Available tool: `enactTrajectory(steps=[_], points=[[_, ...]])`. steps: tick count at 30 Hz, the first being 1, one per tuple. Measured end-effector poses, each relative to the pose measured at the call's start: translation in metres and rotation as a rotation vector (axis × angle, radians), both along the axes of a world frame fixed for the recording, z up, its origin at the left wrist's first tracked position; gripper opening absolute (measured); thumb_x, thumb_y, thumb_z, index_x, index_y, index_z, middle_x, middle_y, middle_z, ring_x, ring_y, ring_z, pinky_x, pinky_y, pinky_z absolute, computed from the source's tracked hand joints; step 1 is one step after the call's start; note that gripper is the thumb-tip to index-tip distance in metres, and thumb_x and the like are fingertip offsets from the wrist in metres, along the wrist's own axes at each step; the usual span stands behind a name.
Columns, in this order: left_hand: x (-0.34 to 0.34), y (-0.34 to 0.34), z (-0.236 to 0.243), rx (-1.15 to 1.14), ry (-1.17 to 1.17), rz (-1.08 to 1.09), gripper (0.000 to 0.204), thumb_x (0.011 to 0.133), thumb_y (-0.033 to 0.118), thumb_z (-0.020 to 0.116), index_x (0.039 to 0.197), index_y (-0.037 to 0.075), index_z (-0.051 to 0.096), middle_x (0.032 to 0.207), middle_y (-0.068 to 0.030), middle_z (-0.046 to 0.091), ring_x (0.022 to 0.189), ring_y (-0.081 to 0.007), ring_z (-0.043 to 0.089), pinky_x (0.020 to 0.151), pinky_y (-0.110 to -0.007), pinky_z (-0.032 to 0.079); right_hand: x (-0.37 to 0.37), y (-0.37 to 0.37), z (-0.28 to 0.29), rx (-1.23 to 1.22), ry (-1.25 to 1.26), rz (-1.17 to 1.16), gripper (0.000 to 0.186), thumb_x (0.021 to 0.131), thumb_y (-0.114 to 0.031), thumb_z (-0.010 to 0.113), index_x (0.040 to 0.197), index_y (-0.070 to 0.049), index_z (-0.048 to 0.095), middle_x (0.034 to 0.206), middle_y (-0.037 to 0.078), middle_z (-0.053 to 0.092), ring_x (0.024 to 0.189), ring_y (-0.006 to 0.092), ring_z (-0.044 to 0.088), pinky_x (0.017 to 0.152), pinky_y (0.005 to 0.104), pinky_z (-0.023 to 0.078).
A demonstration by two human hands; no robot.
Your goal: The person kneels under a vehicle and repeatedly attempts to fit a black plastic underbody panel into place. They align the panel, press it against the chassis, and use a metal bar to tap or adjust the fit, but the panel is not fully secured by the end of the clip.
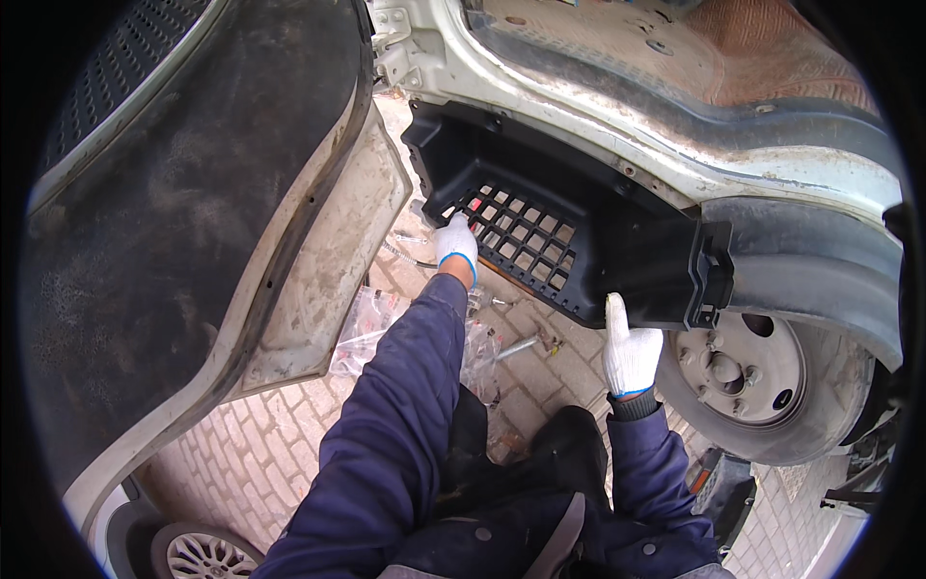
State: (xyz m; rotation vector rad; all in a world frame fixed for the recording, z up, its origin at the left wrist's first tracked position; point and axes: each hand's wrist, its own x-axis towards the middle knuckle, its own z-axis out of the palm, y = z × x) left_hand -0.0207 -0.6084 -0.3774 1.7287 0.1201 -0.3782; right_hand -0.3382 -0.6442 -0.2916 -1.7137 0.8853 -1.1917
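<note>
**Both hands on the black step under the door sill**

At the far left we see the open door [193,193], its dark inner lining dusty and its pale lower edge hanging over the brick paving [251,454]. A wheel [204,555] of another vehicle shows at the bottom left corner.

Just right of the door's lower edge, clear plastic bags [365,323] lie on the paving, with a thin cable [405,256] and a few small metal tools [521,344] scattered near them.

Our left hand [455,241], in a white glove with a blue cuff, reaches up on a dark blue sleeve to the left end of the step [569,236]. Its fingers are curled against the lower edge of the step's grid, touching it; we cannot tell whether they close fully around the edge.

The step is a black plastic moulding with a grid of square holes. It sits tilted under the white door sill [617,145], its left end high by the door hinge and its right end low, just beside the front wheel.

Our right hand [630,352], gloved the same way, is under the right end of the step. The fingers point up, mostly straight, and the fingertips press on the step's bottom edge; the hand is open, with nothing gripped.

Right of it is the front wheel [762,386], a pale steel rim in a worn tyre, under the dark arch trim [820,261].
</note>
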Motion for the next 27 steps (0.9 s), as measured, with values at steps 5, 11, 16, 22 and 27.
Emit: enactTrajectory(steps=[5, 11, 16, 22, 27], points=[[-0.001, -0.002, 0.003, 0.085, -0.007, -0.004, 0.066, 0.098, 0.045, 0.057, 0.121, -0.015, 0.068, 0.128, -0.0354, 0.069, 0.123, -0.0461, 0.066, 0.102, -0.048, 0.051, 0.002, -0.009, 0.002, -0.035, 0.043, -0.018, 0.030, 0.102, -0.017, 0.075, 0.116, 0.009, 0.071, 0.107, 0.018, 0.078, 0.094, 0.0258, 0.072, 0.088, 0.0381, 0.055], [-0.001, -0.007, 0.002, 0.135, -0.014, 0.035, 0.065, 0.099, 0.047, 0.056, 0.120, -0.013, 0.069, 0.129, -0.0344, 0.069, 0.124, -0.0446, 0.066, 0.103, -0.049, 0.052, 0.001, -0.019, 0.002, -0.111, 0.108, 0.000, 0.030, 0.100, -0.016, 0.077, 0.115, 0.009, 0.071, 0.107, 0.019, 0.078, 0.096, 0.0259, 0.073, 0.089, 0.0385, 0.055], [-0.001, -0.008, 0.002, 0.212, -0.053, 0.022, 0.066, 0.101, 0.049, 0.053, 0.118, -0.013, 0.070, 0.126, -0.0341, 0.070, 0.123, -0.0433, 0.067, 0.102, -0.048, 0.052, 0.000, -0.025, -0.001, -0.292, 0.115, -0.043, 0.030, 0.098, -0.019, 0.079, 0.113, 0.007, 0.074, 0.104, 0.018, 0.078, 0.093, 0.0299, 0.075, 0.089, 0.0400, 0.057], [-0.002, 0.002, 0.015, 0.183, -0.096, -0.073, 0.086, 0.099, 0.058, 0.056, 0.139, -0.018, 0.052, 0.142, -0.0368, 0.060, 0.136, -0.0433, 0.058, 0.112, -0.044, 0.046, 0.006, -0.022, -0.005, -0.395, 0.169, -0.154, 0.024, 0.102, -0.017, 0.072, 0.119, -0.001, 0.077, 0.098, 0.018, 0.079, 0.084, 0.0322, 0.076, 0.078, 0.0394, 0.058], [-0.024, -0.002, 0.073, 0.368, -0.737, -0.028, 0.102, 0.103, 0.059, 0.056, 0.159, -0.019, 0.021, 0.166, -0.0391, 0.027, 0.155, -0.0446, 0.033, 0.128, -0.045, 0.028, 0.012, -0.018, -0.002, -0.236, -0.022, -0.165, 0.024, 0.102, -0.018, 0.072, 0.109, 0.004, 0.075, 0.101, 0.019, 0.079, 0.088, 0.0322, 0.076, 0.080, 0.0406, 0.058]])
